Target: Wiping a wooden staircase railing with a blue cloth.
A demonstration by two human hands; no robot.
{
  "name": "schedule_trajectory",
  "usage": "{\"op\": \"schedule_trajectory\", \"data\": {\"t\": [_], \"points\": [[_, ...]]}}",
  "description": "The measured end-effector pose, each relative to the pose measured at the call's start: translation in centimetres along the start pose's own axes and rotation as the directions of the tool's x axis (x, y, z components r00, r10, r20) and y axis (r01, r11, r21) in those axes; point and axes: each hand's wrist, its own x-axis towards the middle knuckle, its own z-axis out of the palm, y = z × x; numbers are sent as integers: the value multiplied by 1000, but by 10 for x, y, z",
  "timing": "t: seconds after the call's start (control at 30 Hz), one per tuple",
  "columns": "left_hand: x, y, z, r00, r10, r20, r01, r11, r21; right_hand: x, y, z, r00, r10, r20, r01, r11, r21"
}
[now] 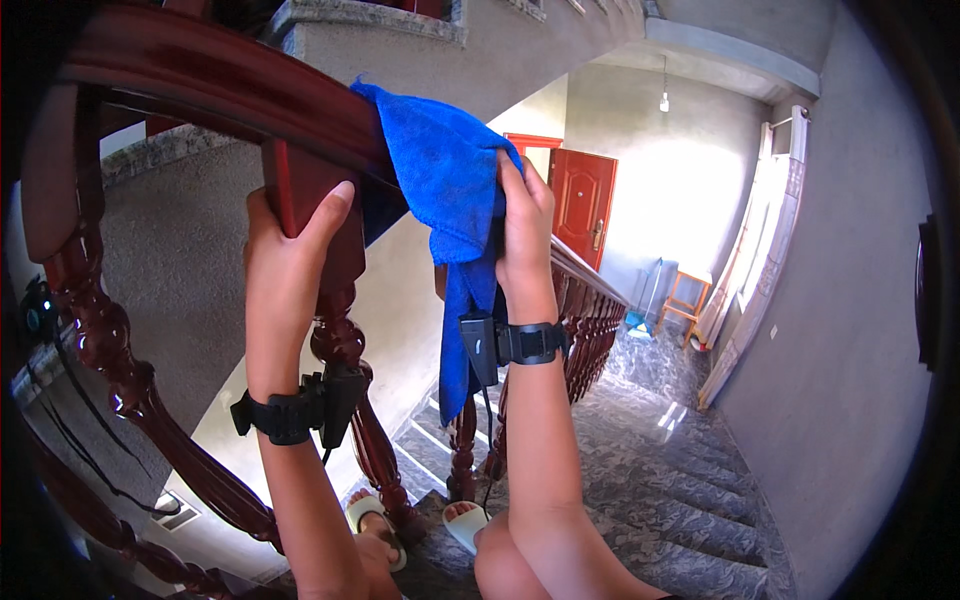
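Note:
My left hand [292,217] grips the square top block of a dark red wooden baluster [315,195], thumb across its near face and fingers round behind. Just above it runs the glossy handrail [225,82]. A blue microfibre cloth [442,172] drapes over the rail to the right, one long corner hanging down. My right hand [526,217] holds the cloth at its right side, fingertips pressed into it on top; the part of the rail under the cloth is hidden. Each wrist wears a black strap with a small device.
Marble-patterned stairs [667,480] descend on the right beside a grey wall [840,285]. More balusters [592,337] line the lower flight. Farther off are a red door [583,202], a wooden stool [682,296], a broom [640,326] and a curtain [757,277]. My slippered feet stand by the baluster bases.

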Motion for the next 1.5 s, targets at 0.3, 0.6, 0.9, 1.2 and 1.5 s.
{"op": "schedule_trajectory", "data": {"t": [0.3,0.6,0.9,1.2,1.5], "points": [[0,1,0,1000,-29,9,29,998,-50,0,-1,1,1000,-1,-7,1,1000,-9],[1,-1,-1,1000,12,-9,-12,999,-29,3,3,0,1000,-9,-4,9,1000,-14],[-2,2,-1,1000,-23,-20,22,1000,-5,-1,1,2,1000,2,-7,-2,1000,-2],[-1,3,0,1000,-19,-12,18,1000,-23,2,1,0,1000,-5,-7,5,1000,-5],[-1,5,0,1000,-29,-1,29,998,-50,2,0,0,1000,-1,1,1,1000,1]]}}
